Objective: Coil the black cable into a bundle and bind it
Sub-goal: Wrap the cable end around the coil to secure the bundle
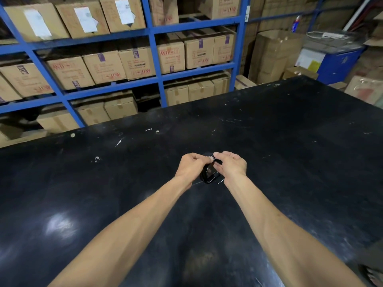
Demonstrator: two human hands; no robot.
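The fingertips of the left hand (191, 167) and the right hand (231, 165) meet at the top of the black cable (209, 175), which is already wound into a small coiled bundle. The left thumb and forefinger are pressed together in a pinch at the upper edge of the coil; the other left fingers curl inward toward the palm. The right thumb and forefinger close on the same spot from the opposite side, where a short dark strip seems to cross the loops, though it is too small and blurred to tell what it is. The remaining right fingers are loosely bent, not spread.

Below the fingertips, the coil hangs between the two palms, its loops stacked close, with a glint of light on the lowest curve near the right wrist. Whether the bundle touches the surface beneath or is held just above it cannot be told.

Both bare forearms run back from the hands toward the camera, spreading apart as they come nearer.

Under and all around the hands lies a wide black table (290, 141), scuffed and speckled with pale marks. Beyond the fingers, past the table's far edge, blue shelving (154, 41) carries rows of cardboard boxes (136, 63). Far off to the right of the hands, more cartons are stacked beside a blue cabinet (339, 63).
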